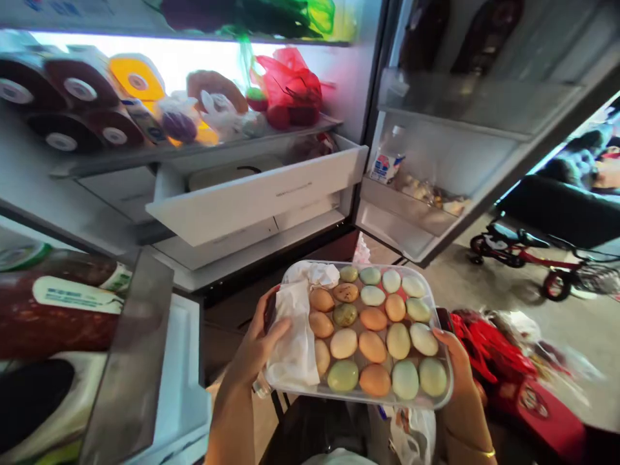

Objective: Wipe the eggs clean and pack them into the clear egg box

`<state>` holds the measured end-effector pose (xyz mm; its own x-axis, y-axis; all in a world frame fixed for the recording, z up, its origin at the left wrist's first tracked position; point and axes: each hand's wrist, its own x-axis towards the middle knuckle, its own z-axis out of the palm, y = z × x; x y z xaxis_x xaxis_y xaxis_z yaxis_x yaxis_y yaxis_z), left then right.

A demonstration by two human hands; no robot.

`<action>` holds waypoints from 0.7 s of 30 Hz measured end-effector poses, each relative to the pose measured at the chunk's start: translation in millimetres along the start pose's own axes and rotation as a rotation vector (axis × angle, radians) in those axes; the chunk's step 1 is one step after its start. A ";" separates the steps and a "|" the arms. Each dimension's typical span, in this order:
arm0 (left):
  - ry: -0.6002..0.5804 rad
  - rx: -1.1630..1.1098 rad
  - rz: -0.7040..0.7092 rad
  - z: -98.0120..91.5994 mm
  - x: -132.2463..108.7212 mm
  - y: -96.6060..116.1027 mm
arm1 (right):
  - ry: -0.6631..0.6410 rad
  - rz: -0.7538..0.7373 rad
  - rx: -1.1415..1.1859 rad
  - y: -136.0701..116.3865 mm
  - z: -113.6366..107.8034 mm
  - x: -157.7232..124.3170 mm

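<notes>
Between my two hands is a clear plastic egg box (443, 387) with rows of eggs (372, 347) in brown, cream and pale green. White paper towel (294, 339) covers its left end. My left hand (266, 329) grips the left end, thumb over the paper. At the right end my right hand (458, 365) holds the rim, its thumb on the edge by the eggs; its other fingers are mostly hidden beneath. Ahead stands an opened fridge with a white drawer (261, 194) pulled out; a pale flat item lies inside it.
Bottles (80, 90) and bagged produce (217, 113) fill the shelf above the drawer. The right fridge door (489, 129) and left door bins (130, 361) stand swung out on both sides. Red bags (494, 342) and a small bike (523, 255) are on the floor at right.
</notes>
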<state>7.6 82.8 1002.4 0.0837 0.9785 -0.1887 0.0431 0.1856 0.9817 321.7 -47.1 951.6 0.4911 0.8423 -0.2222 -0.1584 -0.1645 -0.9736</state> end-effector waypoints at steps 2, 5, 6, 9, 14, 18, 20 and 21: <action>-0.011 0.004 -0.022 8.0 -18.0 -11.6 | -0.002 0.113 0.028 2.5 -12.9 -16.4; -0.052 0.029 -0.046 17.4 -43.0 -26.7 | 0.012 0.220 0.081 8.0 -33.4 -38.7; -0.073 0.034 -0.052 20.0 -50.5 -31.1 | 0.018 0.245 0.099 11.4 -40.3 -46.9; -0.109 0.027 -0.058 28.2 -69.6 -42.7 | 0.052 0.266 0.132 25.3 -60.3 -72.0; -0.138 0.072 -0.031 51.7 -90.3 -51.4 | 0.133 0.204 0.152 43.1 -90.8 -103.2; -0.251 0.161 0.016 85.6 -101.1 -52.1 | 0.189 0.317 0.340 43.0 -118.3 -126.8; -0.317 0.198 0.039 109.6 -107.0 -54.9 | 0.249 0.383 0.512 41.1 -136.2 -143.3; -0.353 0.211 0.045 123.7 -110.4 -57.3 | 0.298 0.391 0.587 40.4 -146.5 -152.9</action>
<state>119.0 -47.0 963.6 0.4253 0.8871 -0.1796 0.2317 0.0851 0.9690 365.7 -257.7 938.5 0.5024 0.5914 -0.6307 -0.7566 -0.0523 -0.6518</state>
